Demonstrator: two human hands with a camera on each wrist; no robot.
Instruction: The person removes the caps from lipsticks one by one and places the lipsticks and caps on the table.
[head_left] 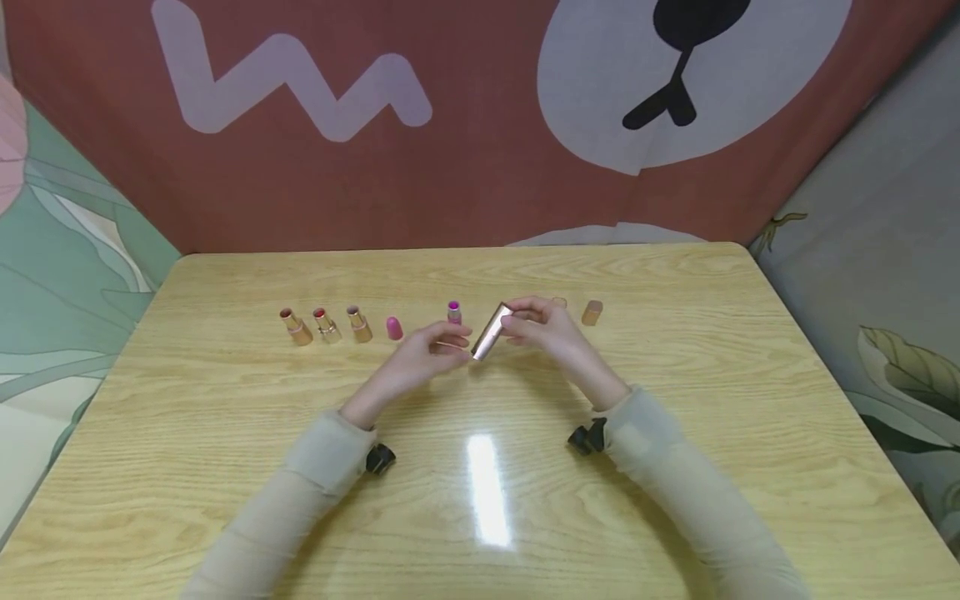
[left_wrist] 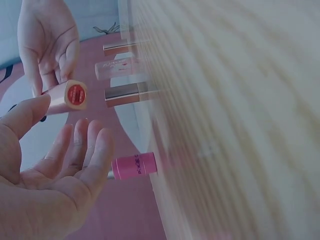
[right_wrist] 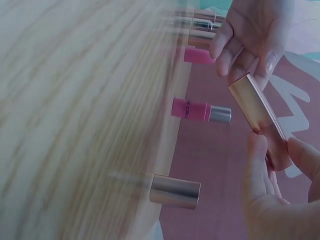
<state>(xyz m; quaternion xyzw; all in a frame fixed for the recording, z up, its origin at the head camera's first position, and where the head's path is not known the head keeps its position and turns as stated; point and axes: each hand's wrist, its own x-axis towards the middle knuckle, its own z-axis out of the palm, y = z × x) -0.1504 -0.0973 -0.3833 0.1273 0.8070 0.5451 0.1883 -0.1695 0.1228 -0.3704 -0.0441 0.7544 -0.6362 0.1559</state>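
Observation:
My right hand [head_left: 551,329] pinches a closed rose-gold lipstick [head_left: 491,332] by its upper end, between thumb and fingers. The tube is held tilted above the table, and its red base label faces the left wrist view. My left hand [head_left: 431,354] is beside the tube's lower end, fingers spread and loosely bent; its thumb [left_wrist: 32,117] overlaps the tube in the left wrist view. Just behind the left fingertips stands an uncapped pink lipstick [right_wrist: 192,109] with a silver collar. Left of it is a rounded pink cap [head_left: 394,328].
Three uncapped lipsticks, a dark red one [head_left: 296,327], a bright red one [head_left: 327,325] and a brownish one [head_left: 359,324], stand in a row at left. Right of my hands are a rose-gold cap [head_left: 592,313] and a clear pinkish cap [left_wrist: 117,68]. Behind the wooden table [head_left: 480,467] hangs a red cloth [head_left: 480,192].

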